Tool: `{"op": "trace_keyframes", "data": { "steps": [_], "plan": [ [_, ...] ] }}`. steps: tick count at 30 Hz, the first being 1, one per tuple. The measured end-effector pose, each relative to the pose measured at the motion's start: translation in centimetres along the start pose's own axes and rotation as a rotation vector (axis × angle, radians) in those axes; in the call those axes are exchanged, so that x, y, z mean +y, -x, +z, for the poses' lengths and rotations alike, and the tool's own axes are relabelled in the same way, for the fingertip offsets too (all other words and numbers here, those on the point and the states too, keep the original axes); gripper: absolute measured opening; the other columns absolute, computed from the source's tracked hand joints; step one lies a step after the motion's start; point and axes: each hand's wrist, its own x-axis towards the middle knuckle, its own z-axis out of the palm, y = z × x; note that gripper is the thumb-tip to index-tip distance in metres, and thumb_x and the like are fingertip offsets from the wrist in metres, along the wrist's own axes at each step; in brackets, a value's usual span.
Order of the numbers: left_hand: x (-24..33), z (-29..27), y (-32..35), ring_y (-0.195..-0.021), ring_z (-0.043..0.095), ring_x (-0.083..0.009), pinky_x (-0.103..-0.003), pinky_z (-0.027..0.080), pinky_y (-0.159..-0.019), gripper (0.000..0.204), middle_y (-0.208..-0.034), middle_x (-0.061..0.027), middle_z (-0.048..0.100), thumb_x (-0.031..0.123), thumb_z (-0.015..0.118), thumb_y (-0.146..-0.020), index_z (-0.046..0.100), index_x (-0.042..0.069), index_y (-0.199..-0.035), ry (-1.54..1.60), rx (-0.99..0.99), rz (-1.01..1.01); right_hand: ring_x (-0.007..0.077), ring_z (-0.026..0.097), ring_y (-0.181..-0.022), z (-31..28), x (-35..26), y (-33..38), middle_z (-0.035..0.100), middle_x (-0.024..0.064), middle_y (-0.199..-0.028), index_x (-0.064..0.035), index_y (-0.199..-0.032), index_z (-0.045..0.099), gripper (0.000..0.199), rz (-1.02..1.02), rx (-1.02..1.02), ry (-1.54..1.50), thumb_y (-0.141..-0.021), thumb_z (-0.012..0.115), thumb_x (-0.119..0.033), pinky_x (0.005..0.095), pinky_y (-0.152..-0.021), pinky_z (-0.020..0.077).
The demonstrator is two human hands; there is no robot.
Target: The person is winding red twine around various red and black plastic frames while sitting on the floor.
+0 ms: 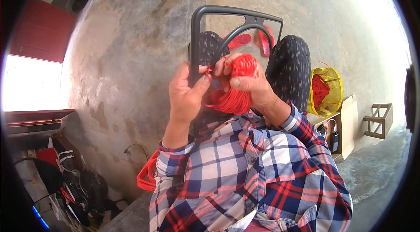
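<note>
A dark grey frame [238, 10] with a curved inner bar stands upright between my knees. My left hand [184, 94] is at the left side of the frame, its thumb and fingers pinching a thin strand of red cord [208, 73] close to the bar. My right hand [261, 92] grips a thick looped hank of red cord [229, 102], with the thumb over it. The right fingertips reach toward the same bar, partly hidden by the hank. Whether the strand is knotted around the bar cannot be made out.
To the right, a yellow basket [339, 94] holding more red cord sits above an open cardboard box [349, 123]. A small wooden stool [385, 120] stands farther right. Red slippers [266, 41] lie beyond the frame. Red plastic strips [148, 175] and dark clutter [92, 186] are at left.
</note>
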Motion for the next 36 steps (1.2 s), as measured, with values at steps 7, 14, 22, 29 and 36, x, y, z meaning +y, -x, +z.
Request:
{"op": "trace_keyframes", "data": {
  "steps": [7, 14, 22, 29, 36],
  "plan": [
    [0.0, 0.1, 0.2, -0.087, 0.065, -0.0141, -0.028, 0.053, -0.073, 0.015, -0.101, -0.0114, 0.066, 0.004, 0.063, -0.091, 0.054, 0.002, -0.102, 0.179, -0.043, -0.04, 0.0176, 0.062, -0.068, 0.9, 0.1, -0.6, 0.062, 0.0076, -0.078, 0.0, -0.092, 0.062, 0.013, 0.245, 0.252, -0.06, -0.084, 0.067, -0.008, 0.0312, -0.065, 0.0524],
    [0.2, 0.3, 0.1, -0.08, 0.066, -0.0155, -0.028, 0.053, -0.067, 0.016, -0.096, -0.0109, 0.066, 0.006, 0.064, -0.092, 0.053, 0.001, -0.102, 0.037, -0.028, 0.058, 0.0153, 0.063, -0.067, 1.0, -0.1, -0.5, 0.063, 0.0064, -0.079, -0.0007, -0.094, 0.062, 0.012, 0.317, 0.321, -0.18, -0.084, 0.068, -0.004, 0.0293, -0.061, 0.053],
    [0.6, 0.5, 0.0, -0.083, 0.066, -0.0143, -0.027, 0.053, -0.071, 0.015, -0.1, -0.0111, 0.067, 0.006, 0.062, -0.092, 0.053, 0.0, -0.103, 0.11, -0.07, -0.045, 0.0149, 0.063, -0.064, 0.5, 0.5, -0.6, 0.063, 0.0062, -0.079, -0.0007, -0.096, 0.06, 0.017, 0.429, 0.41, -0.534, -0.084, 0.07, -0.006, 0.0311, -0.06, 0.0564],
    [0.6, 0.3, -0.1, -0.085, 0.066, -0.0139, -0.027, 0.052, -0.072, 0.016, -0.1, -0.011, 0.068, 0.007, 0.061, -0.093, 0.054, -0.001, -0.105, 0.002, -0.054, 0.024, 0.0148, 0.063, -0.066, 1.0, 0.2, -0.9, 0.063, 0.0056, -0.078, -0.0029, -0.096, 0.061, 0.016, 0.304, 0.345, -0.21, -0.083, 0.071, -0.005, 0.0301, -0.059, 0.0547],
    [1.0, 0.4, 0.0, -0.085, 0.065, -0.0131, -0.027, 0.052, -0.076, 0.019, -0.097, -0.0092, 0.068, 0.006, 0.059, -0.094, 0.056, -0.003, -0.11, -0.138, -0.047, 0.01, 0.0141, 0.062, -0.065, 1.3, -0.1, -1.0, 0.062, 0.0043, -0.079, -0.0039, -0.098, 0.06, 0.018, 0.313, 0.363, -0.179, -0.083, 0.072, -0.005, 0.0292, -0.058, 0.0533]
  ]
}}
